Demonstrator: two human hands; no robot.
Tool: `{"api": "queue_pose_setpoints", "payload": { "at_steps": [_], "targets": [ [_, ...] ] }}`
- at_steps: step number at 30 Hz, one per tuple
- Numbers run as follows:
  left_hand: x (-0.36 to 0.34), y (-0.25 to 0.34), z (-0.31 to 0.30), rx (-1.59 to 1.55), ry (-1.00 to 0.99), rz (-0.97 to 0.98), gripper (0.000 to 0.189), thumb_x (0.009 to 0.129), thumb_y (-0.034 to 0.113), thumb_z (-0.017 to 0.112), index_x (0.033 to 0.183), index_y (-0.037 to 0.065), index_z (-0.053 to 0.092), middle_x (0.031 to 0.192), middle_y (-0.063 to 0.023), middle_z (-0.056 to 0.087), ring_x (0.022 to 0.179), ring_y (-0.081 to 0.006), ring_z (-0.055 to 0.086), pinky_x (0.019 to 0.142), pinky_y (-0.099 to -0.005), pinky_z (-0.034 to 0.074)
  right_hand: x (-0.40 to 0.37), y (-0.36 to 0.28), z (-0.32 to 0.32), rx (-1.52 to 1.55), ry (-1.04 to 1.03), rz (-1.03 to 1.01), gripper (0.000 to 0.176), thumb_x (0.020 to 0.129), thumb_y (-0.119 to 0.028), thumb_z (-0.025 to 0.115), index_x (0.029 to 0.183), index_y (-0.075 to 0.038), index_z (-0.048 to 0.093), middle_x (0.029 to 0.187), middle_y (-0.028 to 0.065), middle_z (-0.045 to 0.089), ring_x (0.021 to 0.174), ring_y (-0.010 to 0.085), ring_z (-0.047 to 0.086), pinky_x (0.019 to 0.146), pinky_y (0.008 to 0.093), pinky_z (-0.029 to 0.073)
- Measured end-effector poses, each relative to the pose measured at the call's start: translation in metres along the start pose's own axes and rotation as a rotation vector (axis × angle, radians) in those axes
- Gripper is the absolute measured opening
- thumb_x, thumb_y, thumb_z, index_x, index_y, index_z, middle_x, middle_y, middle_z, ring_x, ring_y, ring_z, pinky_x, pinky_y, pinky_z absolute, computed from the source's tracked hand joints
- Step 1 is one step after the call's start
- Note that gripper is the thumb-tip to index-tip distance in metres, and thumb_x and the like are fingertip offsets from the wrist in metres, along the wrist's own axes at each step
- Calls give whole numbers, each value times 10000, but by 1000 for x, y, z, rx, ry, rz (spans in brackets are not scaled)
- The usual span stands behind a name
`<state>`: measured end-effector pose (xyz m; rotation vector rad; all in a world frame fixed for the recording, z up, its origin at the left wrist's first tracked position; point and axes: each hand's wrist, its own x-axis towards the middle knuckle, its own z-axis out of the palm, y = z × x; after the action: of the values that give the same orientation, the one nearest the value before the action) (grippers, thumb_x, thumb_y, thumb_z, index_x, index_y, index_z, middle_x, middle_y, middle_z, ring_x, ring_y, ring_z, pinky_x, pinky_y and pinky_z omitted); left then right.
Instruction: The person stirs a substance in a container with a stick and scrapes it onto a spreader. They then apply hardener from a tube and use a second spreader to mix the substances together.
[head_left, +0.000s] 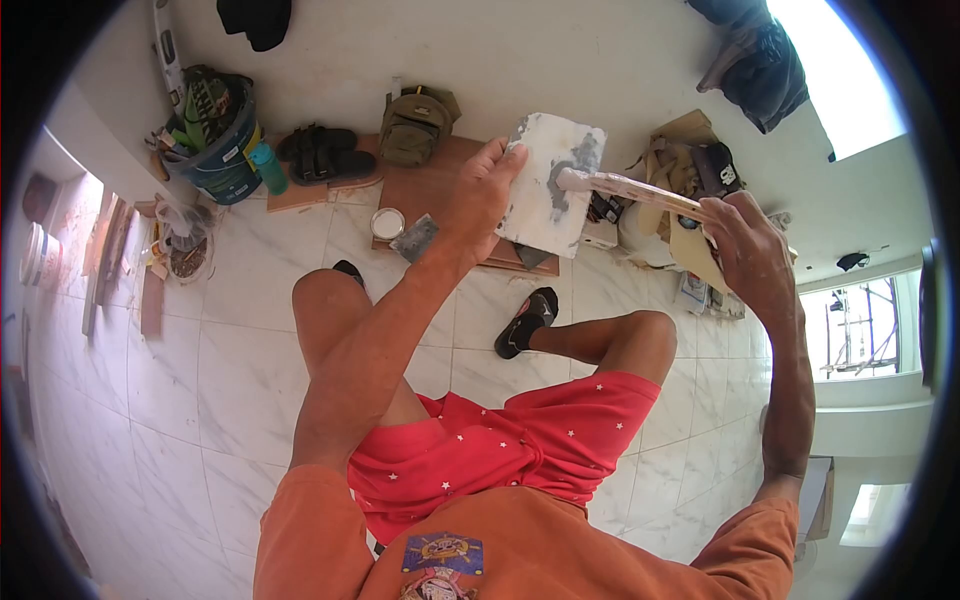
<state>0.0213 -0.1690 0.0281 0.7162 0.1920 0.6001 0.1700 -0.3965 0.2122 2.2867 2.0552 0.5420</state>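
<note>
My left hand [485,195] grips the left edge of a rectangular board [540,225], its thumb on the face. The board is coated white with smeared grey patches and is held up above the floor. My right hand [745,245] is closed round the end of a long, thin stick-like tool [650,192] with a whitish coating. The tool's pale, blunt tip lies over the grey patch near the middle of the board. Below my left wrist, a grey flat plate [415,238] rests beside a round white lid or tub [387,223].
Along the wall stand a dark bucket [225,165] of tools, a teal bottle [268,168], black sandals [325,155] and an olive backpack [415,128] near a brown board [420,185]. Bags and boxes [680,170] pile up at the right. Wood strips [110,255] lean at the left.
</note>
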Motion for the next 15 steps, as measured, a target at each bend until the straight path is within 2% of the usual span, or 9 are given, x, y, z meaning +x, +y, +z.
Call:
{"api": "queue_pose_setpoints", "payload": {
  "at_steps": [4, 7, 15],
  "targets": [
    [-1, 0, 0, -10, -14, 6, 227, 1048, 221, 497, 1157, 32, 557, 1021, -63, 665, 867, -116, 684, 738, -298, 613, 0, -2, 2, -22, 36, -19, 227, 885, -33, 691, 1103, -54, 631, 887, 91, 553, 755, 275, 626, 642, 428, 502],
    [0, 2, -2, 4, -21, -2, 224, 1042, 225, 507, 1172, 50, 561, 1065, -63, 666, 929, -133, 693, 785, -323, 627, 2, -2, 3, -38, 55, -33, 231, 876, -33, 704, 1095, -57, 634, 877, 87, 548, 742, 265, 619, 638, 420, 502],
    [-1, 4, -2, 16, -22, -18, 214, 1042, 232, 515, 1156, 59, 565, 1040, -49, 663, 909, -120, 683, 785, -323, 616, 6, -1, 4, -57, 58, -44, 201, 863, -23, 714, 1044, -60, 633, 859, 80, 543, 722, 255, 610, 616, 409, 494]
  ]
}}
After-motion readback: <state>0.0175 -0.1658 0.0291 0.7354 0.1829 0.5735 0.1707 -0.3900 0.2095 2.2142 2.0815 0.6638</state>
